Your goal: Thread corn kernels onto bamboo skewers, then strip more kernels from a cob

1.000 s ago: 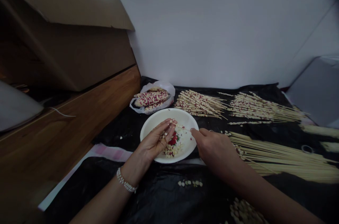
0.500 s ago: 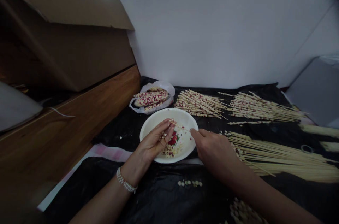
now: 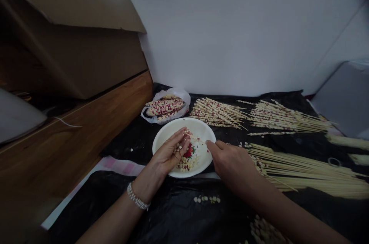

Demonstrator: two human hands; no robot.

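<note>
One skewer [image 3: 196, 139] held over a white plate [image 3: 198, 126]
The left hand [image 3: 168, 155], beaded bracelet [image 3: 135, 196] at its wrist, is curled closed, fingers pinching the skewer's near end above the plate. The right hand [image 3: 230, 165] reaches in from 3 o'clock, fingertips at the skewer's far end; whether they grip it is impossible to tell. Corn kernels [image 3: 187, 164] heap on the plate, with a few more at 6 o'clock on the black plastic sheet [image 3: 173, 213]. Speckled corn cobs [image 3: 164, 107] lie in a plastic bag [image 3: 184, 96] at 11 o'clock, and kernel-threaded skewers [image 3: 216, 114] fan from 1 o'clock round to 3 o'clock.
</note>
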